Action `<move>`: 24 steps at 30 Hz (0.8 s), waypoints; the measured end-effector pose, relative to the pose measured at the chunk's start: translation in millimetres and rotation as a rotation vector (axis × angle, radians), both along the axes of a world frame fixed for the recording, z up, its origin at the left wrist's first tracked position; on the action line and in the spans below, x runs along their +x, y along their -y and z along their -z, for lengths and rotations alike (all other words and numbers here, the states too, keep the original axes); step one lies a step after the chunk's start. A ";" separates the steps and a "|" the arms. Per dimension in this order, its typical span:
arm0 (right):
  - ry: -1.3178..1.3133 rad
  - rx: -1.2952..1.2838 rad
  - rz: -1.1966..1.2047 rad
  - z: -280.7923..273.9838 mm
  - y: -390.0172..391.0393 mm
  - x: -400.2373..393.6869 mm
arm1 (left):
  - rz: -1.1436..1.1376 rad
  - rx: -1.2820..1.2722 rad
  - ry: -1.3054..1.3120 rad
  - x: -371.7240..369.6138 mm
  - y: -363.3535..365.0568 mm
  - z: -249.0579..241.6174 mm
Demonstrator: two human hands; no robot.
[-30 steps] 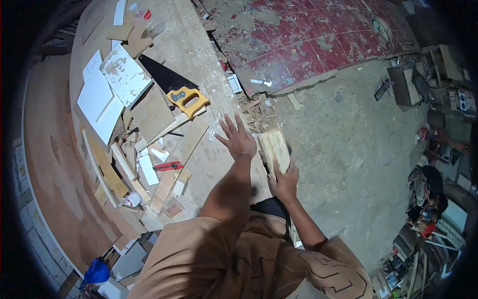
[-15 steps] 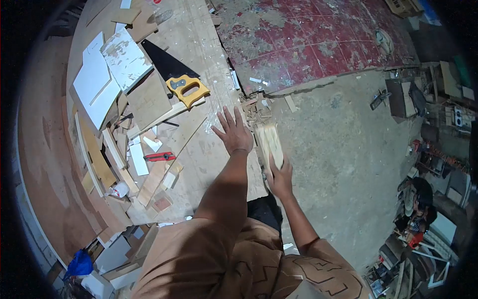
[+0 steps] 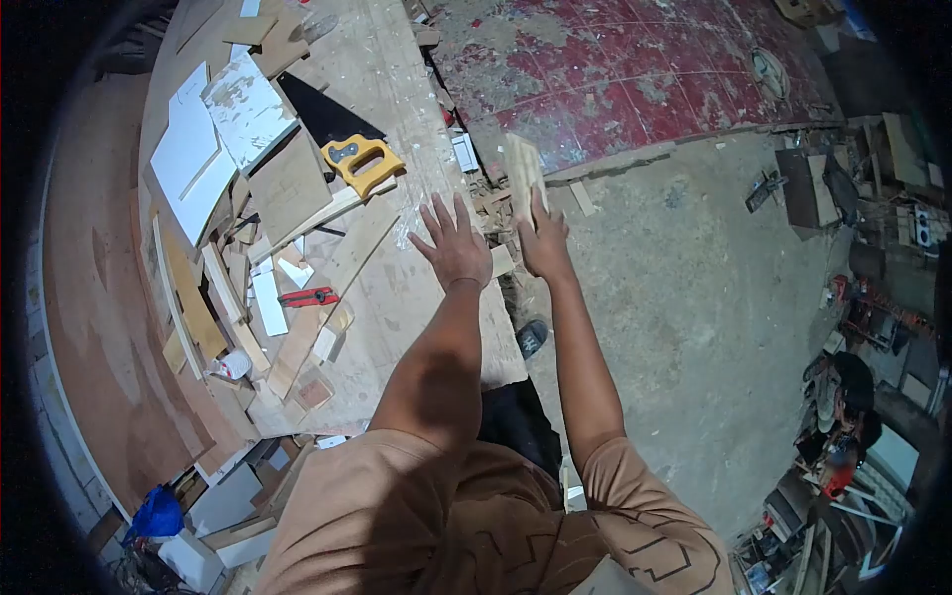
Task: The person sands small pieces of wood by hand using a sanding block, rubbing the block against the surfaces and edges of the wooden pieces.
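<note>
My left hand (image 3: 456, 241) lies spread on the wooden tabletop (image 3: 382, 288), close to its right edge, holding nothing. Beyond that edge my right hand (image 3: 543, 236) grips one end of a pale wooden block (image 3: 523, 174), which points away from me. A handsaw with a yellow handle (image 3: 362, 166) and dark blade lies on the tabletop ahead of my left hand. A red cutter (image 3: 308, 297) rests further left, among wood offcuts. Just right of my left hand, a small piece of wood (image 3: 503, 260) shows at the table edge.
White sheets (image 3: 186, 164) and thin boards (image 3: 290, 188) cover the table's left part. Wood scraps (image 3: 583, 198) lie on the concrete floor (image 3: 664, 297) beside the worn red surface (image 3: 635, 69). A shoe (image 3: 532, 337) shows below the table edge. Piled items stand at the far right.
My right hand has moved forward with the wooden block, away from my body. My left hand stays spread on the table. A shoe and a small wood piece now show by the edge.
</note>
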State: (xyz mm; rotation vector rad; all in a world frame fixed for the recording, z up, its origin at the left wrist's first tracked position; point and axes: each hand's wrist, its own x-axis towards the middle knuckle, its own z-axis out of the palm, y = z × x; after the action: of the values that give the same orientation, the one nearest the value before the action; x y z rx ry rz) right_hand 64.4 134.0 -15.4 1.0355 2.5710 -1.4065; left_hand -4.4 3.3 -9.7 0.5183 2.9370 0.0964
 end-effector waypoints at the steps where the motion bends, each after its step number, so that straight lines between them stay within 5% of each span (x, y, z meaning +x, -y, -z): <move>1: -0.035 -0.005 0.006 -2.8 3.5 9.6 | 0.001 -0.016 0.022 -1.1 -0.7 -2.4; 10: -0.015 0.079 -0.136 -38.3 77.9 151.8 | -0.001 0.025 0.071 -1.8 -0.7 -10.8; 19: 0.123 0.272 -0.150 -35.9 48.7 25.0 | -0.004 -0.022 0.097 -0.7 -0.6 -12.3; 24: 0.134 0.356 -0.183 -54.6 76.1 100.1 | -0.005 -0.035 0.095 -0.4 -0.7 -11.8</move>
State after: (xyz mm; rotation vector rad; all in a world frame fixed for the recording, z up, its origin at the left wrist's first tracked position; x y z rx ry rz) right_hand 164.5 57.9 39.2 0.8612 2.7890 -0.8292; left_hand -4.8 4.0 2.1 0.4878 2.8423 0.0684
